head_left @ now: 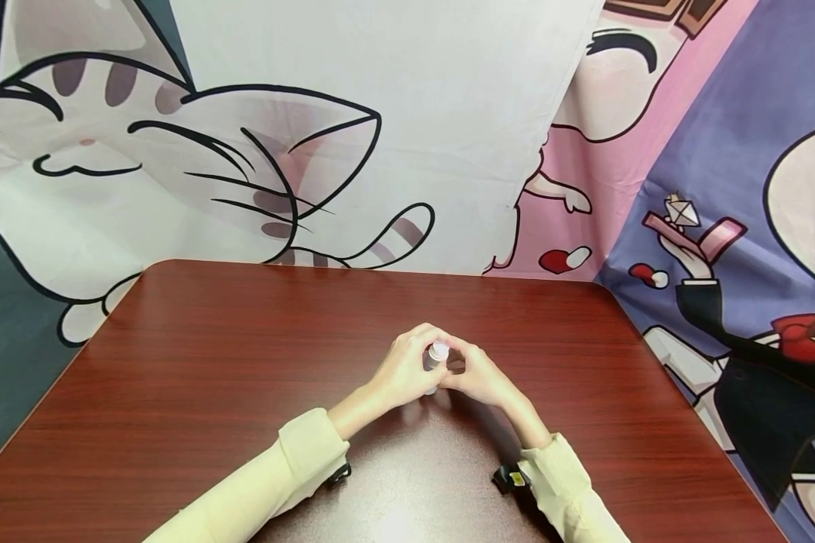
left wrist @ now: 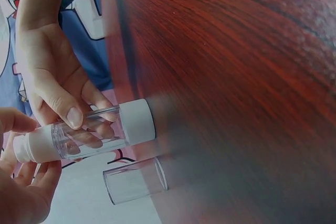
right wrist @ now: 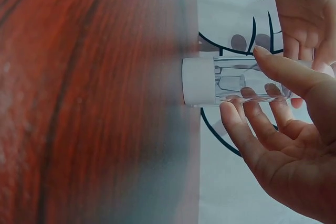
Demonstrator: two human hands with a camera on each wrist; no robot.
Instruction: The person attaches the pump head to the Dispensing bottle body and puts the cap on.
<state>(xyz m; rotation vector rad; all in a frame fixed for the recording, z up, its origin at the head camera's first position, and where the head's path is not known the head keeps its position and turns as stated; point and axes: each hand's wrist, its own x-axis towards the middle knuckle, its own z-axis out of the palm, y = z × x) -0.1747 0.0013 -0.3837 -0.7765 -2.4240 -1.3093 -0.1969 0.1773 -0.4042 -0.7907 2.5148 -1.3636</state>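
A small clear bottle with a white base and white top stands upright between the two hands. My left hand holds it at the white top, fingers and thumb curled round that end. With thumb and fingers, my right hand grips the clear body; its fingers show through and below the plastic. Whether the white base touches the table cannot be told. Close to the bottle, a clear open-ended cylinder, like a cap, stands on the table. The hands partly hide the bottle in the head view.
The reddish-brown wooden table spreads round both hands. Behind it hangs a cloth backdrop printed with cartoon figures. A dark device is worn at the right wrist, and another at the left.
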